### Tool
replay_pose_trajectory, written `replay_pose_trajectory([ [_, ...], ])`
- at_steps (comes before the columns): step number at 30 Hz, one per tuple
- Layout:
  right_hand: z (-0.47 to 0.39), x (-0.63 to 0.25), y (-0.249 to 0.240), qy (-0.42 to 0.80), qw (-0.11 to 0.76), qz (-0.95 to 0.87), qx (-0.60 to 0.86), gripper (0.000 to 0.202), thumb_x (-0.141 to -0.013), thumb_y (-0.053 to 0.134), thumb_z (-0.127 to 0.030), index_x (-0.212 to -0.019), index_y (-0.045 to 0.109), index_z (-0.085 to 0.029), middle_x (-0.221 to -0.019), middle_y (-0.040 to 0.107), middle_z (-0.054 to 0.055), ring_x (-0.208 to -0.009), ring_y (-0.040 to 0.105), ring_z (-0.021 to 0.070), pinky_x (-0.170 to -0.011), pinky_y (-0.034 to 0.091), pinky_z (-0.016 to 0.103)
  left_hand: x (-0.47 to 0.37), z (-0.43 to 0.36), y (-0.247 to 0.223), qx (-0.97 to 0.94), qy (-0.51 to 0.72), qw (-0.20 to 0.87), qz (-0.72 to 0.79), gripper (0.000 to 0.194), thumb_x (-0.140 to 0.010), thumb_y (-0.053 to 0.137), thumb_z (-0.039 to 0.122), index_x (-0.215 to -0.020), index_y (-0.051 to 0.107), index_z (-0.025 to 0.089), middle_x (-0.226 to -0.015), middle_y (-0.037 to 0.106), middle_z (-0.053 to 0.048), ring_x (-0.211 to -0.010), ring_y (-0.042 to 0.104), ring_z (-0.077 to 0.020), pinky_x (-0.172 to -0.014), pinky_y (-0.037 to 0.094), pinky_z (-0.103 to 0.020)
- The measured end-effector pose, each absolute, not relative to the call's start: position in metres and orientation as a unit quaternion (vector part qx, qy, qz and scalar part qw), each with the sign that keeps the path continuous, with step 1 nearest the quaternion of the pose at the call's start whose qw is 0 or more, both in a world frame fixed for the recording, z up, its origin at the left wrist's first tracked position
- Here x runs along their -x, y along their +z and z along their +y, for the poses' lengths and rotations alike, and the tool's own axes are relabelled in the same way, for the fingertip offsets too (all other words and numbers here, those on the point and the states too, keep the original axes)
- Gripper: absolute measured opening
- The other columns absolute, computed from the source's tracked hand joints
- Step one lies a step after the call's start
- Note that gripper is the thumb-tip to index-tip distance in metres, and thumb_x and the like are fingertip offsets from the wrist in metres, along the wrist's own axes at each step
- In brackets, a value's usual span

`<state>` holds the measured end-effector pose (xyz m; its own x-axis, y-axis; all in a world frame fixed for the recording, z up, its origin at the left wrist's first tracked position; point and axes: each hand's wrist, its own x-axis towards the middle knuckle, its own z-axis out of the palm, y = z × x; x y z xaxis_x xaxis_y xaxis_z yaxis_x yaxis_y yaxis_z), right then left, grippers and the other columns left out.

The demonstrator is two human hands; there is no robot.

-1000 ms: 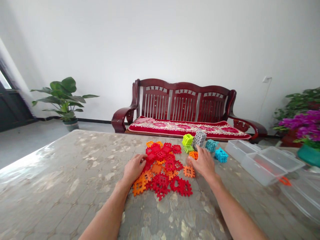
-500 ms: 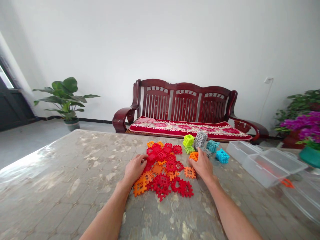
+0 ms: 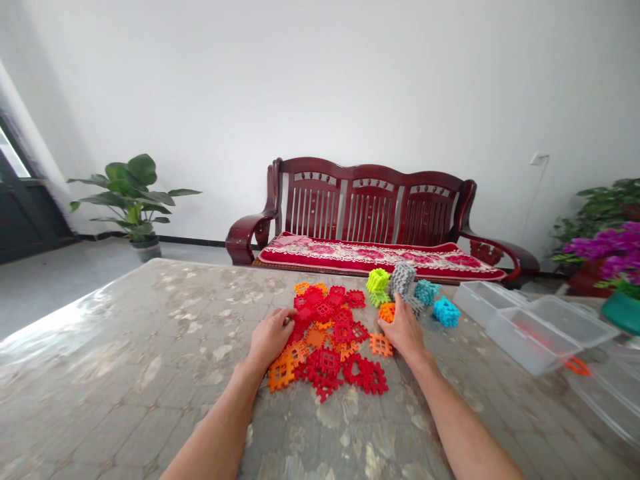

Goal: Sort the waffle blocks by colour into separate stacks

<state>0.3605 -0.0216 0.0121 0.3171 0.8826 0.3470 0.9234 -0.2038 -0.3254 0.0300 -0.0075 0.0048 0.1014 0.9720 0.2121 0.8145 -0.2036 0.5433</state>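
Interlocking plastic waffle blocks, flat square tiles in red and orange, lie in a loose pile on the table. My left hand rests against the pile's left edge, its fingers curled in; whatever they hold, if anything, is hidden. Right of the pile, my right hand has its thumb and fingers around a small orange waffle block stack, partly covered by the hand. A single orange tile lies just left of that hand. Beyond it stand block stacks in lime green, grey, teal and blue.
A clear divided plastic box stands on the right of the patterned tablecloth, with a transparent lid beside it. An orange piece lies by the box. Behind the table is a wooden bench; purple flowers are at far right.
Both hands stay in nearly the same places, the right one still at the small orange stack. The view has shifted very slightly; the pile looks unchanged.
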Motion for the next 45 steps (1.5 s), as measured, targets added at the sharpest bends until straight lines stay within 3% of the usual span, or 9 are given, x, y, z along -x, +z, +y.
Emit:
replay_pose_trajectory([
  [4,-0.025,-0.359,0.020,-0.041,0.266,-0.583,0.766,0.074,-0.080,0.061,-0.039,-0.144,0.035,-0.016,-0.129,0.055,0.016,-0.120,0.054,0.0300,-0.095,0.044,0.037,-0.031,-0.008,0.006,-0.727,0.268,0.148,0.614,0.029,-0.086,0.047,0.026,-0.108,0.067,0.026,-0.109,0.067,-0.003,-0.087,0.065,-0.0144,-0.079,0.045,-0.025],
  [29,-0.025,-0.370,0.011,-0.054,0.304,-0.593,0.744,0.070,-0.082,0.059,-0.041,-0.142,0.038,-0.012,-0.129,0.061,0.016,-0.116,0.058,0.0280,-0.099,0.042,0.037,-0.031,-0.008,0.005,-0.727,0.271,0.146,0.614,0.030,-0.087,0.047,0.027,-0.108,0.067,0.027,-0.107,0.069,-0.002,-0.088,0.065,-0.0146,-0.082,0.045,-0.025],
  [34,-0.031,-0.362,0.024,-0.111,0.323,-0.615,0.710,0.059,-0.082,0.061,-0.038,-0.134,0.051,-0.013,-0.132,0.059,0.016,-0.121,0.052,0.0306,-0.103,0.038,0.043,-0.031,-0.006,0.005,-0.718,0.287,0.156,0.614,0.030,-0.085,0.049,0.025,-0.105,0.070,0.026,-0.102,0.071,-0.002,-0.087,0.066,-0.0145,-0.080,0.046,-0.024],
  [40,-0.055,-0.302,0.040,0.049,0.327,-0.753,0.569,0.030,-0.084,0.060,-0.028,-0.112,0.067,-0.020,-0.114,0.070,0.007,-0.108,0.060,0.0217,-0.100,0.043,0.037,-0.028,0.000,0.005,-0.650,0.378,0.234,0.616,0.031,-0.082,0.050,0.020,-0.104,0.072,0.020,-0.102,0.076,-0.004,-0.092,0.068,-0.0166,-0.085,0.049,-0.026],
  [45,-0.083,-0.230,0.049,0.116,0.271,-0.854,0.428,0.038,-0.080,0.069,-0.026,-0.117,0.065,-0.024,-0.122,0.067,0.004,-0.114,0.056,0.0203,-0.104,0.040,0.037,-0.023,0.004,0.004,-0.589,0.441,0.268,0.622,0.032,-0.080,0.051,0.020,-0.104,0.072,0.017,-0.099,0.077,-0.004,-0.089,0.069,-0.0174,-0.085,0.052,-0.028],
])
